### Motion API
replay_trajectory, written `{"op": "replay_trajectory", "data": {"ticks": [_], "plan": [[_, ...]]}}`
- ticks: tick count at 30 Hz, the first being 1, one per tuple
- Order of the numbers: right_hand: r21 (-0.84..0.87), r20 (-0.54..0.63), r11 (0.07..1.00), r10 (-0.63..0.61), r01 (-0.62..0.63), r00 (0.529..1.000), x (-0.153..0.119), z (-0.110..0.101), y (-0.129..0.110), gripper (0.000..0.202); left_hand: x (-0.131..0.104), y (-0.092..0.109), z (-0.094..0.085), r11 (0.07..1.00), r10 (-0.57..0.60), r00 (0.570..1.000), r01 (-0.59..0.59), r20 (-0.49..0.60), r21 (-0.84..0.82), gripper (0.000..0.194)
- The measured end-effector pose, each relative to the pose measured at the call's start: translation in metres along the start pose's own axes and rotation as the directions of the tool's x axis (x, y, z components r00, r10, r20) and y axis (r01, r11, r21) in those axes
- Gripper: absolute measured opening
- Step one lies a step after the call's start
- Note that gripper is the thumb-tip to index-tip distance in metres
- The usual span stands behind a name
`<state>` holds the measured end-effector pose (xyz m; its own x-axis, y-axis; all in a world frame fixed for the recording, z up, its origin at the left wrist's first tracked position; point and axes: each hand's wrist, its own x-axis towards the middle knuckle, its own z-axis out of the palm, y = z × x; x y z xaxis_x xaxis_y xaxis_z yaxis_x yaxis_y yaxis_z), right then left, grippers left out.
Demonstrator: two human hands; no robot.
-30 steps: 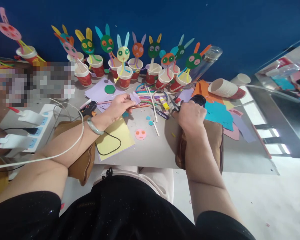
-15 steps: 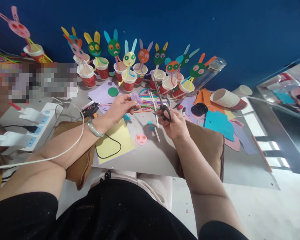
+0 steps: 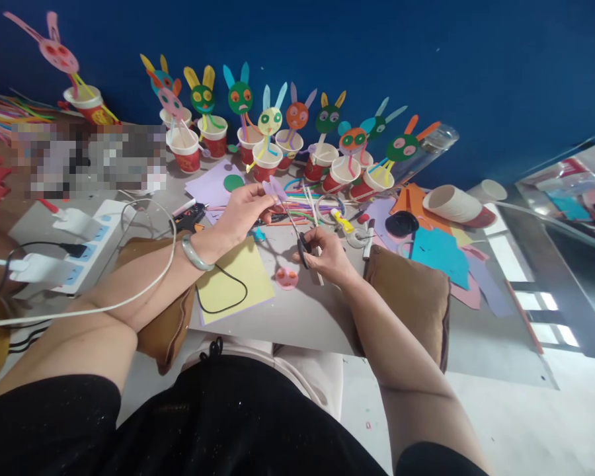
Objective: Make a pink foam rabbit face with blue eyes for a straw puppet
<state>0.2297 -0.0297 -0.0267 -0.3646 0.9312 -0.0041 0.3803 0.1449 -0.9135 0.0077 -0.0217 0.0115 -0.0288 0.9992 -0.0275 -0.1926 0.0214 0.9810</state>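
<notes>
A small piece of purple paper (image 3: 274, 188) is pinched between the fingers of my left hand (image 3: 246, 210). My right hand (image 3: 326, 254) is closed round the black handles of the scissors (image 3: 303, 247), whose blades point up and left and reach the purple paper. Below the hands, a pink paper face (image 3: 286, 278) with orange eyes lies on the table. To its left is a yellow sheet (image 3: 238, 281) with a black cord on it. A green paper circle (image 3: 234, 183) rests on a purple sheet (image 3: 207, 183) behind my left hand.
Paper cups holding rabbit-faced figures (image 3: 267, 158) line the blue wall. A power strip (image 3: 92, 244) and white cable lie left. Brown cushions (image 3: 409, 297) sit under or beside both forearms. Blue paper (image 3: 439, 254), a black lid (image 3: 401, 224) and stacked cups (image 3: 451, 205) are right.
My right hand has turned the scissors and brought them left and down, so the blades now meet the purple paper. The view has shifted slightly. A yellow object and white marker are now uncovered.
</notes>
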Motion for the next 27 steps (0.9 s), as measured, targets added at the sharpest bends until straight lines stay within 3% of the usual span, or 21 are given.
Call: {"op": "replay_trajectory", "data": {"ticks": [14, 19, 27], "plan": [[0.05, 0.042, 0.999, 0.017, -0.019, 0.999, -0.0001, 0.0001, -0.0009, 0.057, -0.0041, -0.0006, 0.0007, 0.99, -0.089, 0.991, 0.077, 0.098, 0.116, 0.009], [0.159, 0.097, 0.982, 0.09, -0.105, 0.991, -0.0004, 0.0028, -0.0016, 0.06, -0.0064, 0.0026, 0.0027, 0.989, -0.12, 0.987, 0.11, 0.107, 0.097, 0.01], [0.282, 0.169, 0.952, 0.076, -0.122, 0.983, -0.0021, 0.0054, 0.0002, 0.059, -0.0059, 0.0017, 0.0001, 0.986, -0.113, 0.986, 0.096, 0.119, 0.138, 0.013]]}}
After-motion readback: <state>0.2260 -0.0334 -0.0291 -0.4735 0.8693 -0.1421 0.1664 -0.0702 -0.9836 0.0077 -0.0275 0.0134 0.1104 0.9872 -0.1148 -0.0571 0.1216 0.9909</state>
